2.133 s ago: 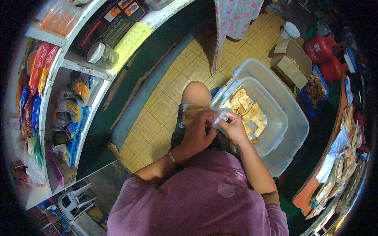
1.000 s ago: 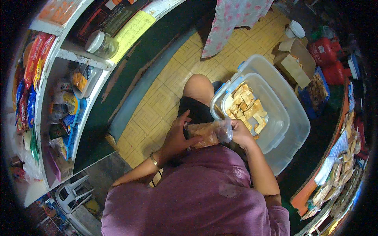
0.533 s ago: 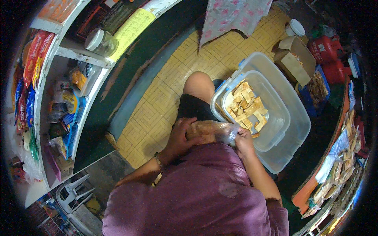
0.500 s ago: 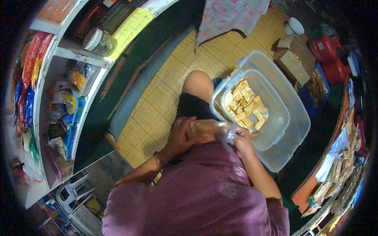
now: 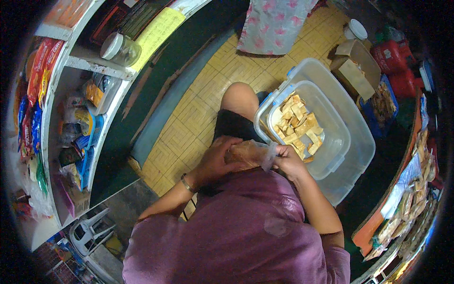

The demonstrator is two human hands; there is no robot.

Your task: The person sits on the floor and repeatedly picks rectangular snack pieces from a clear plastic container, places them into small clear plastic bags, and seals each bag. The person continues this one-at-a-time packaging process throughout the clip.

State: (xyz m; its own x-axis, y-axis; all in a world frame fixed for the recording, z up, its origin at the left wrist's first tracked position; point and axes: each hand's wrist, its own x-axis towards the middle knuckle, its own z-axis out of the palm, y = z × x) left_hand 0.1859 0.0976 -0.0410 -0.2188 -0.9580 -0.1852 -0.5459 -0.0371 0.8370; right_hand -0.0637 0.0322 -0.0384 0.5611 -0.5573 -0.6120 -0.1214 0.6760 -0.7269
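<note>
A clear plastic bag [image 5: 249, 154] filled with brownish pieces lies across my lap, close to my shirt. My left hand [image 5: 218, 157] wraps round its filled end. At the bag's loose, gathered mouth, my right hand [image 5: 288, 161] pinches the plastic. Just beyond my right hand, a clear tub [image 5: 341, 139] holds several pale, golden-brown cut pieces [image 5: 298, 123] that look like bread or crackers. The tub sits inside a larger clear plastic bin [image 5: 362, 156]. What exactly fills the bag is hard to make out through the film.
White shelves [image 5: 111, 104] with packets and a lidded jar [image 5: 120, 49] stand at left. A floral cloth [image 5: 269, 28] hangs ahead. At right are a cardboard box [image 5: 354, 71], a blue crate [image 5: 380, 106], red containers [image 5: 393, 61] and a ledge with packed bags [image 5: 406, 203].
My right hand has shifted slightly, and the bag's mouth looks more bunched and upright. The floral cloth hangs straighter and lower. My left hand stays round the bag.
</note>
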